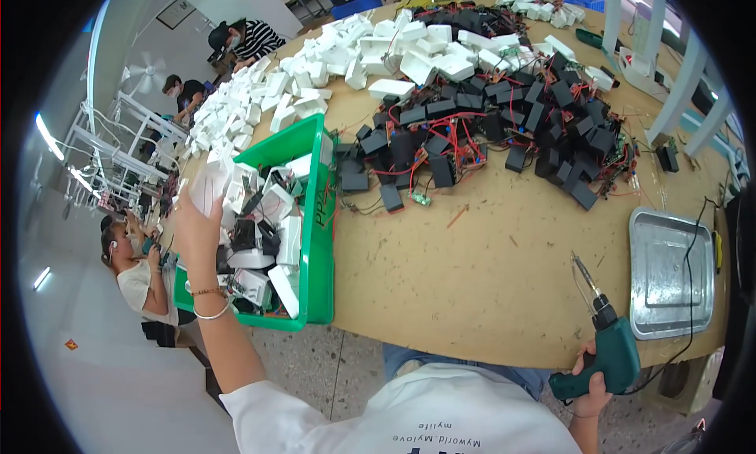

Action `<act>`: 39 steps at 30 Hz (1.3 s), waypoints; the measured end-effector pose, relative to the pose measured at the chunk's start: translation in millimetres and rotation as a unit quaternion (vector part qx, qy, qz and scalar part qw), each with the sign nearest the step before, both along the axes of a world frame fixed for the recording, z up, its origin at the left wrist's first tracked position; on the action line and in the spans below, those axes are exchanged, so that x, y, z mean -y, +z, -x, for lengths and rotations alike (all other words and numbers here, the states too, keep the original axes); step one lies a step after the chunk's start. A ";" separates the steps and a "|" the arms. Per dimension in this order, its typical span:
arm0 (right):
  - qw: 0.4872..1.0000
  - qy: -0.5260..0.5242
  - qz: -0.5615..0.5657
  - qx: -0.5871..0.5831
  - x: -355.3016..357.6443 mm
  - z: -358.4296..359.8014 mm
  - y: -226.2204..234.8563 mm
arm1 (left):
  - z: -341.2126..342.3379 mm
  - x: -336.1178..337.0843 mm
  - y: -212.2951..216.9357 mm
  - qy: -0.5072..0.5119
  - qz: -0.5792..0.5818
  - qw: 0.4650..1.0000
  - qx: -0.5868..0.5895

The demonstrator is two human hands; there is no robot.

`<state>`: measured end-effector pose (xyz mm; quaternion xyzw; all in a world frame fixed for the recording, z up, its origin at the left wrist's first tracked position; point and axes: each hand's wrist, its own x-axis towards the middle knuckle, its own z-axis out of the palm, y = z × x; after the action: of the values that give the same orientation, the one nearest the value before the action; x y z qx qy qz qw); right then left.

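Observation:
My left hand (197, 227) is over the left side of a green plastic bin (318, 241), its fingers closed on a white plastic housing (209, 188). Inside the bin lie white housings (290, 240), black parts and thin wires, loosely jumbled. My right hand (592, 383), low at the right, grips the handle of a dark green soldering gun (616, 355). Its metal tip (581, 266) points up and away over the tabletop, touching nothing. A black cord runs from the gun toward the right edge.
A large heap of black boxes with red wires (472, 131) covers the table's middle. White housings (346, 48) are piled behind it and to the left. A metal tray (672, 273) lies at the right, near white uprights (677, 92). Several people work farther off.

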<state>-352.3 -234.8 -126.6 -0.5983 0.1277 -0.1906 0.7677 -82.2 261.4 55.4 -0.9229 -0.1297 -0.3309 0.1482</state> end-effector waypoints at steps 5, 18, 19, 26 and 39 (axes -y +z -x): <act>1.000 -0.011 0.003 -0.014 -1.4 -4.7 1.6 | -73.4 67.8 -9.1 -0.132 -0.062 0.989 0.026; 0.998 -0.049 0.011 -0.028 -4.8 16.0 -29.3 | -317.8 190.4 -132.9 -0.431 0.155 0.856 -0.238; 0.998 -0.048 0.015 -0.033 -2.8 21.6 -36.1 | -318.7 187.8 -130.9 -0.427 0.160 0.835 -0.306; 0.996 -0.069 0.008 -0.056 -10.7 3.9 -0.8 | -277.7 184.7 -88.2 -0.314 0.118 0.894 -0.297; 0.999 -0.037 0.007 -0.010 -6.2 3.1 -7.7 | -23.2 273.6 -92.5 -0.504 0.521 0.562 -0.398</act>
<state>-355.4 -228.6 -134.3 -0.6001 0.1563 -0.2141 0.7547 -59.0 -12.2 -37.0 -0.7933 0.2787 0.1742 -0.5125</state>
